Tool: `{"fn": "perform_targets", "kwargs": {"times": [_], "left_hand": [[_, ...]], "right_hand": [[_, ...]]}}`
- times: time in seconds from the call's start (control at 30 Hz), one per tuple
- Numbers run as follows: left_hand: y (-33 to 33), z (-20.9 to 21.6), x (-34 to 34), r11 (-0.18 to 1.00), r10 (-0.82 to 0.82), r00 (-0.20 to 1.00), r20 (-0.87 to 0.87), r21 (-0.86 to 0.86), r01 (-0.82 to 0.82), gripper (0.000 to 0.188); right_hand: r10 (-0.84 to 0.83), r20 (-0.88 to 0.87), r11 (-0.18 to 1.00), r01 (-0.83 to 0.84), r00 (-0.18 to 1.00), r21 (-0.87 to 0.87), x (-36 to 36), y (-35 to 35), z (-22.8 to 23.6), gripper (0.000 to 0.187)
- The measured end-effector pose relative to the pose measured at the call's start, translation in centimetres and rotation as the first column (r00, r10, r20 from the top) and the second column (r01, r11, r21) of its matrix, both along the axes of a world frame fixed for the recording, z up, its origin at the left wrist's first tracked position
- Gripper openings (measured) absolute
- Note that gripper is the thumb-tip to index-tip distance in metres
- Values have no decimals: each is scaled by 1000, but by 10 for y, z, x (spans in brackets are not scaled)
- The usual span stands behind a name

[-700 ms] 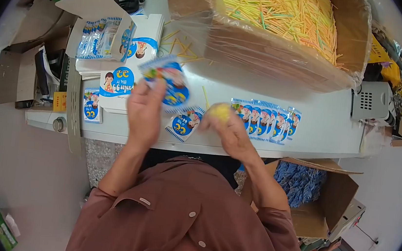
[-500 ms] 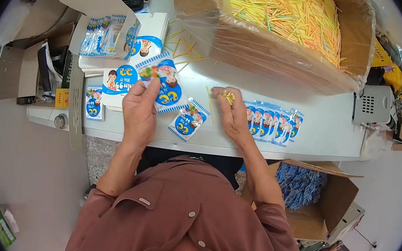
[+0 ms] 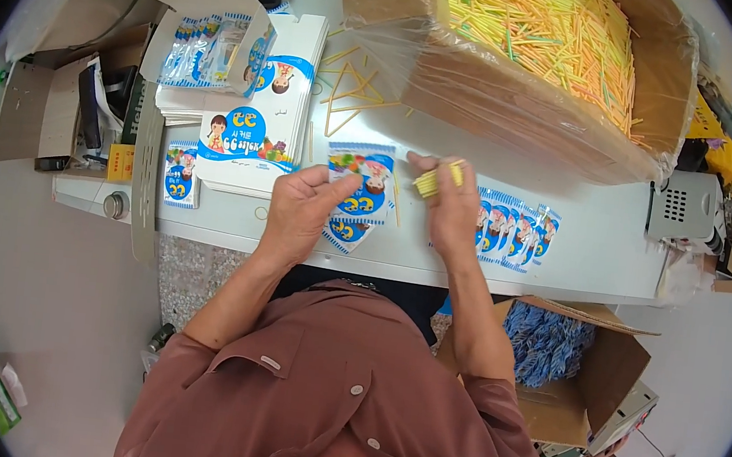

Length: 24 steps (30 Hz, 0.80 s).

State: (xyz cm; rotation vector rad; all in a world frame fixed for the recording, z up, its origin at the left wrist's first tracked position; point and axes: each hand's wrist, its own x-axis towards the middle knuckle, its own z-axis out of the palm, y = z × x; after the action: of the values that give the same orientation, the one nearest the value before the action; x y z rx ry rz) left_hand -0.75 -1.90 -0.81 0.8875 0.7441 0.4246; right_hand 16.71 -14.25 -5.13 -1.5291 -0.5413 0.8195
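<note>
My left hand [image 3: 297, 219] pinches the edge of a small blue-and-white printed packet [image 3: 372, 195] between thumb and fingers, above the table. Partly covered by it, another packet [image 3: 347, 237] lies near the table's front edge. A bundle of thin yellow sticks [image 3: 435, 179] is gripped in my right hand [image 3: 456, 225], just right of the held packet. Beside that hand, several similar packets [image 3: 517, 234] lie overlapping in a row. One stray stick [image 3: 397, 198] rests on the table between my hands.
A large plastic-lined carton [image 3: 495, 108] full of yellow and orange sticks [image 3: 546, 42] stands at the back. To the left are a stack of printed white cartons [image 3: 286, 95], an open white box [image 3: 157, 50] of packets and a lone packet [image 3: 180, 178]. Loose sticks [image 3: 343, 106] lie behind.
My left hand has brought its packet to the right and straightened it, over the lying packet. My right hand has turned, so the stick bundle now shows side-on. The view has shifted slightly.
</note>
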Motion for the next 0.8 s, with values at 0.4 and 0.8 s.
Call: {"fn": "perform_targets", "kwargs": {"times": [0.4,0.8], "left_hand": [[-3,2,-7,857,-455,888,-69,237,458,18],[-2,-3,-10,851,-508,861,-26,143,506,17]], "right_hand": [[223,-401,798,69,888,598,-12,13,66,13],[311,-240,810,-124,920,573,-23,13,65,13]]}}
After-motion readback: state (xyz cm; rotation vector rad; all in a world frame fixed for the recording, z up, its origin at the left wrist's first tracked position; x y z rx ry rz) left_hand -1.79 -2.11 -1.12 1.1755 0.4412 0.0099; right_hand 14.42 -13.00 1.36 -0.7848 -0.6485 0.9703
